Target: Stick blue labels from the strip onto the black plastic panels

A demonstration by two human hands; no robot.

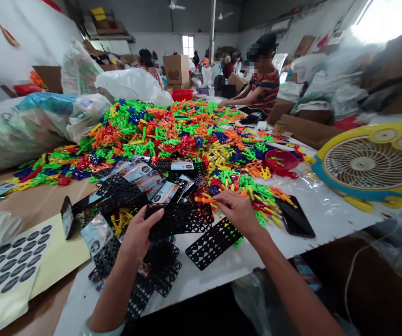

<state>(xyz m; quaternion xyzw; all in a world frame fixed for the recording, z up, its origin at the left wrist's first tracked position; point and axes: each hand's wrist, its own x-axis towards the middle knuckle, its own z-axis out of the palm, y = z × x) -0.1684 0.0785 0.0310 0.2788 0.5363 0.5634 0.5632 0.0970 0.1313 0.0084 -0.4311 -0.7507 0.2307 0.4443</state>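
My left hand grips a black perforated plastic plate by its left end and holds it level above the table. My right hand is pinched on small coloured plastic pieces, an orange one showing at the fingertips, at the near edge of the big pile of coloured plastic pieces. Another black perforated plate lies flat just under my right wrist. More black plates, some with printed cards on them, are heaped to the left.
A black phone lies right of my hand. A red bowl sits in the pile. A yellow and blue fan stands at right. A sticker sheet lies at left. A person in a striped shirt sits across the table, among bags and boxes.
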